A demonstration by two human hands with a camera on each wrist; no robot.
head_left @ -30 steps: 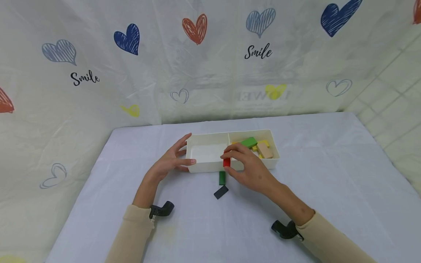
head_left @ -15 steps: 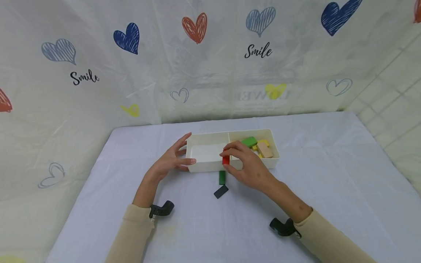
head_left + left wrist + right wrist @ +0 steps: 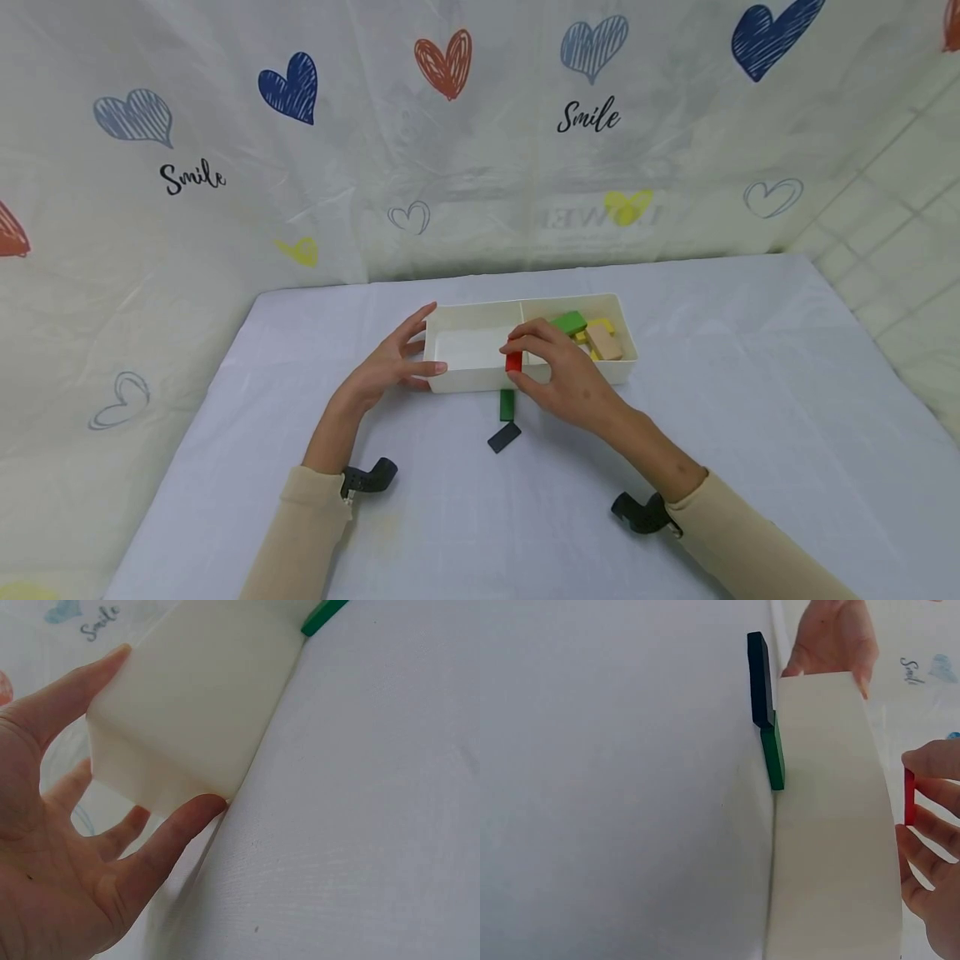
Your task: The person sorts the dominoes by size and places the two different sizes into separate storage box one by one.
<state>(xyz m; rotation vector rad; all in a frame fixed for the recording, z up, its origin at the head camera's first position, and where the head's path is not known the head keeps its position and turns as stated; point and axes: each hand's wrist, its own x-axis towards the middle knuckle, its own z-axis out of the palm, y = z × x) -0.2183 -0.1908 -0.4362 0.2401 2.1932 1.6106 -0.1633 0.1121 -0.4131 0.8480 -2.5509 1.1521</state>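
A white two-compartment box [image 3: 468, 381] stands on the cloth-covered table. My left hand [image 3: 386, 367] holds its left end, thumb over the front rim and the other fingers spread along the end wall and lower corner. Between thumb and fingertips, my right hand [image 3: 573, 383] pinches a small red block [image 3: 513, 362] upright above the front rim, near the divider. In the right wrist view the red block [image 3: 909, 796] shows edge-on as a thin piece. A dark green block [image 3: 507, 405] lies against the box front, with a black block [image 3: 504, 437] touching its near end.
The box's right compartment holds several blocks, among them a light green block [image 3: 568, 323], a tan block [image 3: 603, 342] and yellow pieces [image 3: 601, 325]. A patterned sheet [image 3: 480, 167] hangs behind the table's far edge. Black wrist cameras [image 3: 370, 477] sit on both sleeves.
My right hand has drifted slightly left and away from me with the red block still pinched. The left hand, the box and the two loose blocks have stayed put.
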